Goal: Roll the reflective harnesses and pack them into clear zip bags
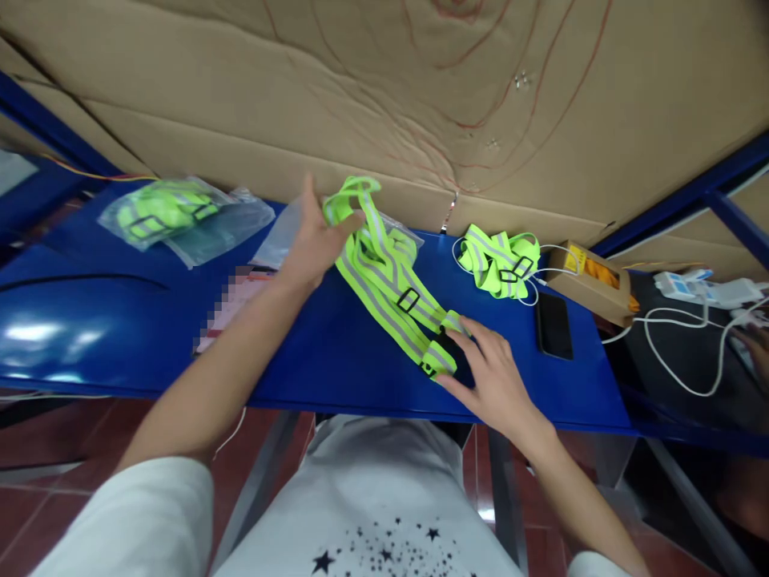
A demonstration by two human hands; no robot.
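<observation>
A neon yellow-green reflective strap (376, 276) with grey stripes and black buckles lies in long folds on the blue table (336, 353). My left hand (318, 240) is at its far, looped end, index finger and thumb stretched wide apart, the thumb over the webbing. At the near end, my right hand (489, 373) grips the strap's two folded ends by the black buckle, between thumb and fingers; part of that buckle is hidden. Behind the strap, a clear plastic bag (408, 232) is partly covered.
A second bundled strap (498, 260) lies right, beside a phone (553, 326), a cardboard box (592, 280) and white cables (685, 320). Bagged straps (168, 210) lie left, near a pink paper (240, 296). A cardboard panel (360, 96) rises behind. Another person's hand (754, 344) shows far right.
</observation>
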